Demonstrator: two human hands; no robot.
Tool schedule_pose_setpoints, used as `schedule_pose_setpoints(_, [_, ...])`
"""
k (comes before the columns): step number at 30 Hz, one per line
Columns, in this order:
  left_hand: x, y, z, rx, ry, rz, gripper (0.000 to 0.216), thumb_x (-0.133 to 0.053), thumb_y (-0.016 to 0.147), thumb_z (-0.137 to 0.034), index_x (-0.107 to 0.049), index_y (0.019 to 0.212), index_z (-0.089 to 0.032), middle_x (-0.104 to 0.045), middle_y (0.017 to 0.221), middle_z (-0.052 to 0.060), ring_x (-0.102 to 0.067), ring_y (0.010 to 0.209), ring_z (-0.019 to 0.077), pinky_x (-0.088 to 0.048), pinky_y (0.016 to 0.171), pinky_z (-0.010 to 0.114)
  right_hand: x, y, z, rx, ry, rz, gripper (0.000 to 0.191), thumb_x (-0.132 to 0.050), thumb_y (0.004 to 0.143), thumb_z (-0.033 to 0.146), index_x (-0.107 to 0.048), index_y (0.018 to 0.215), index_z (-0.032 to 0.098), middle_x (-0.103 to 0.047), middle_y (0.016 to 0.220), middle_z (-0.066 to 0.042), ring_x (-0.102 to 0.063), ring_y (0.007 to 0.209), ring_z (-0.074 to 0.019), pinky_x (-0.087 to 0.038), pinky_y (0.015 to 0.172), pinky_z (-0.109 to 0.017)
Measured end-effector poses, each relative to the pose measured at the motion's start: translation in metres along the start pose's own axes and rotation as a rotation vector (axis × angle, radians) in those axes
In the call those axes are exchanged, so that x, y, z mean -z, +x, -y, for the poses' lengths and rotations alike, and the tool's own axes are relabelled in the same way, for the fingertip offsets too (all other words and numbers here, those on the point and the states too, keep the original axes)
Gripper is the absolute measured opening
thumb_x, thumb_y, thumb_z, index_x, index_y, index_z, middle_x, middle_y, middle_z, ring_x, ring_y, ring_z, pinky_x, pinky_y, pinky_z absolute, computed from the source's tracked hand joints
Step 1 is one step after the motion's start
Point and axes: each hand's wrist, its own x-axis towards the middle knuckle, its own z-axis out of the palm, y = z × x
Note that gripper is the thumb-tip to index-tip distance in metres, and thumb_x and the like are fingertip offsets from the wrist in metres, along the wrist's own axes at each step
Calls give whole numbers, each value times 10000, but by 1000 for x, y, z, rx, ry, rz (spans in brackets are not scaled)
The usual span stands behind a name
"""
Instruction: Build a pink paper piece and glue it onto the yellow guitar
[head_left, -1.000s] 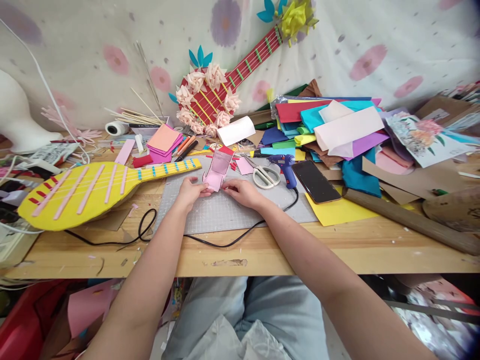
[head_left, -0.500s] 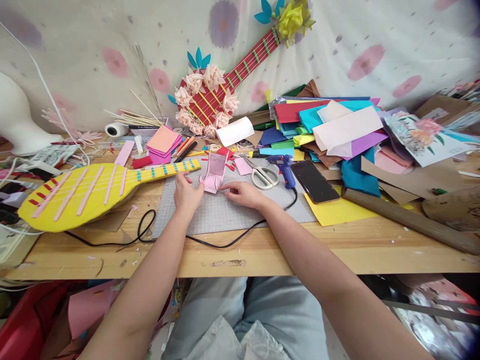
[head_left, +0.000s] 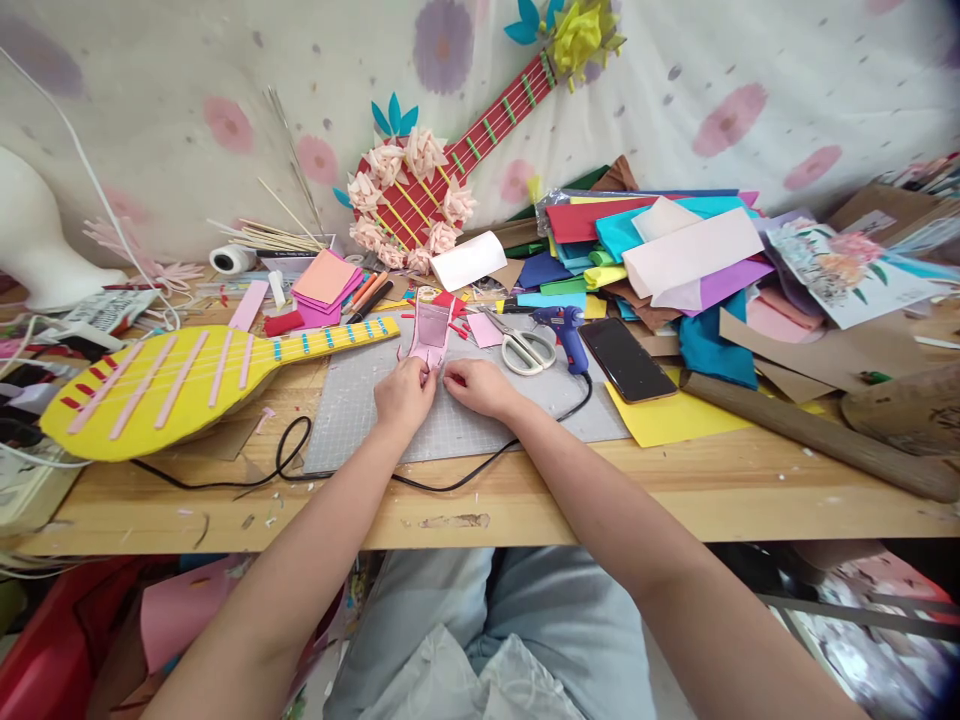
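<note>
Left hand (head_left: 405, 394) moved inward | pinching pink piece's (head_left: 433, 328) near edge | right hand (head_left: 484, 387) loosely curled, hold unclear

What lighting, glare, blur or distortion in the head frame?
Head view: light soft and fairly even, right corners dark; phone screen without strong glare; right arm looks stretched toward the bottom edge; pink piece at the left hand too small to judge focus.
</note>
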Motion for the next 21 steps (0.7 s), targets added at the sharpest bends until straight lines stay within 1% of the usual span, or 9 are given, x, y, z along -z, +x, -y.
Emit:
schedule_pose_setpoints(4, [-1,1,-1,25,2,3,190,-438,830,-340,-562,806,-199,-622,816,43,-569,777,177,-335,600,264,3,-1,1,-20,-8,18,158,-459,769,192,-595,690,172,-614,671,-25,-473,592,-123,-274,558,-236])
schedule_pose_setpoints(8, [-1,1,-2,46,-9,0,188,-445,826,-342,-560,783,-199,-622,798,34,-571,759,174,-323,585,265,6,-3,-1,-33,47,33,153,-458,755,185,-585,672,167,-588,637,-11,-445,567,-107,-271,549,-226])
schedule_pose_setpoints(11, [0,1,-1,56,-16,-11,181,-450,822,-339,-559,775,-202,-617,785,26,-570,747,174,-317,577,268,12,-4,-3,-51,106,73,149,-464,752,189,-583,666,164,-582,628,1,-445,559,-95,-284,550,-215])
schedule_pose_setpoints(16, [1,0,-2,45,-14,-8,190,-437,828,-340,-561,794,-199,-613,800,34,-562,743,174,-326,592,272,23,-5,-6,-132,196,181,134,-482,732,194,-573,638,165,-587,576,19,-479,551,-88,-321,556,-205])
schedule_pose_setpoints(21, [2,-1,-3,62,-11,-19,203,-424,834,-350,-558,806,-199,-619,811,48,-565,766,180,-332,602,274,26,-4,-9,-200,315,239,121,-473,714,196,-545,620,168,-584,535,32,-505,501,-75,-359,524,-186])
